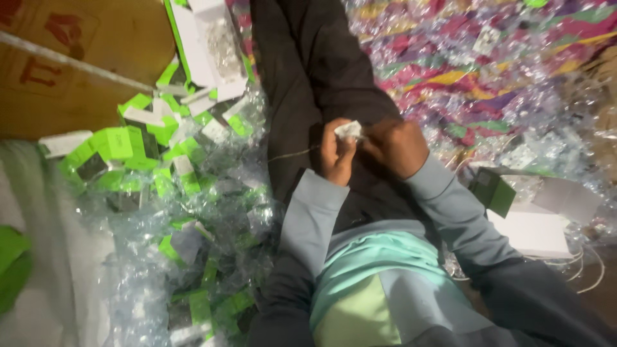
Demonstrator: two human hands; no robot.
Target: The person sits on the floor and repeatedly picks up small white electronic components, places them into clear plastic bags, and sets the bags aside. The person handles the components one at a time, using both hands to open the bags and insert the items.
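**Both hands on a tiny white piece, boxes everywhere**

Closest to the camera, over the dark trousers, both hands meet: the left hand (335, 156) and right hand (393, 146) have their fingers curled tight, pinching a small white item (349, 130) between them, with a thin wire (292, 153) trailing off to the left. Just right sits an open white box (536, 226) with a green flap; can't tell what's inside. Left is a heap of green-and-white boxes (128, 151) among clear plastic wrappers (225, 212). Farther back, a cardboard carton (77, 58) and a colourful blanket (488, 71) covered in more wrappers.
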